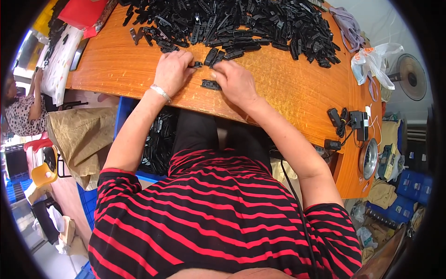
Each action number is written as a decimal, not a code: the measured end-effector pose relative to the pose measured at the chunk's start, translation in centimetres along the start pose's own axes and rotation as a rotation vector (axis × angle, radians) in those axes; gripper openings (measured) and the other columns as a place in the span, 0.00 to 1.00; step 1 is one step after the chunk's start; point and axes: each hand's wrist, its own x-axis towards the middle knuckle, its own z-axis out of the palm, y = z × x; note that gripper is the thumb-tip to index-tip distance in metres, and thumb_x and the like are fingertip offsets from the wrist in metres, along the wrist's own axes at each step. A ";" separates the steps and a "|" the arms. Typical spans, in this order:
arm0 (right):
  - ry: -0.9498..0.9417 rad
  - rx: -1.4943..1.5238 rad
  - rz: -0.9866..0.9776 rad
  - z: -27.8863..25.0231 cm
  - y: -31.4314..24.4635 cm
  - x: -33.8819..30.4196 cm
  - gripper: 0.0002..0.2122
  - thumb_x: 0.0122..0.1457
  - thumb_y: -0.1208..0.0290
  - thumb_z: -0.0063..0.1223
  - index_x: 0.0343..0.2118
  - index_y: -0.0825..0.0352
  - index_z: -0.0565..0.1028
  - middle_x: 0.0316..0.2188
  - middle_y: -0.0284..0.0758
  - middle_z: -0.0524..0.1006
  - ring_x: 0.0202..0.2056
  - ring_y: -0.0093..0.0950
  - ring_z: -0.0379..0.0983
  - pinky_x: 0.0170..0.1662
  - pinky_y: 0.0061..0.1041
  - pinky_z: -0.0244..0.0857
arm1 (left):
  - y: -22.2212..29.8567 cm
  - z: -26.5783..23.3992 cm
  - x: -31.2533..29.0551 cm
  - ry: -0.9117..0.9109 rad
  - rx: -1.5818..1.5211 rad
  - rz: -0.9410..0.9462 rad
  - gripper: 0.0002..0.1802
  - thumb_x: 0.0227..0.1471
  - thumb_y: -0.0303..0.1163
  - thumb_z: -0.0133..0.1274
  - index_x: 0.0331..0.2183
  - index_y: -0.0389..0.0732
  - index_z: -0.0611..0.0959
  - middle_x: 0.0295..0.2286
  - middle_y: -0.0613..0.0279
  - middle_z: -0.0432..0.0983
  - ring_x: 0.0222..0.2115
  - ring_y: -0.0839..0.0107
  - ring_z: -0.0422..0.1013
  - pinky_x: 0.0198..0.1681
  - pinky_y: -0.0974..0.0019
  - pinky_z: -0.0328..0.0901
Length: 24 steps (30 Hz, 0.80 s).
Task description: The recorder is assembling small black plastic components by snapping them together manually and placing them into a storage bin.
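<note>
My left hand (173, 72), with a silver bracelet at the wrist, rests on the wooden table near its front edge. Between its thumb and fingers it pinches a small black plastic part (198, 64). Just to the right, my right hand (238, 84) has its fingers curled together, a little blurred, at the near end of another black plastic part (216, 61). A third, ridged black piece (210, 84) lies flat on the wood below the right thumb, closer to me. The fingertips partly cover what they hold.
A large heap of black plastic parts (232, 28) covers the back of the table (288, 88). Chargers with cables (357, 122) and a round metal dish (370, 159) are at the right. Plastic bags (378, 65) hang by the right edge. Another person (25, 111) is at far left.
</note>
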 end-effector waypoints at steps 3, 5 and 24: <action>0.060 0.181 0.050 -0.5 -0.3 1.0 0.10 0.57 0.66 0.53 0.35 0.68 0.74 0.23 0.34 0.76 0.22 0.26 0.73 0.26 0.26 0.66 | 2.6 -0.7 0.2 0.027 -0.111 0.025 0.12 0.40 0.30 0.59 0.29 0.42 0.73 0.26 0.61 0.72 0.34 0.59 0.70 0.38 0.59 0.61; -0.211 0.676 0.354 -1.3 -0.3 1.3 0.08 0.58 0.68 0.53 0.34 0.69 0.74 0.20 0.30 0.74 0.18 0.18 0.69 0.20 0.18 0.63 | 3.9 -1.0 0.7 0.044 -0.273 0.012 0.14 0.39 0.32 0.61 0.29 0.42 0.73 0.27 0.59 0.73 0.34 0.56 0.69 0.38 0.57 0.61; -0.257 0.570 0.584 -1.2 0.2 -1.1 0.09 0.57 0.71 0.53 0.28 0.69 0.67 0.15 0.32 0.72 0.11 0.18 0.66 0.13 0.19 0.59 | 3.0 3.2 -1.1 -0.112 -0.984 -0.594 0.06 0.49 0.26 0.58 0.27 0.35 0.77 0.20 0.68 0.70 0.17 0.82 0.64 0.20 0.77 0.60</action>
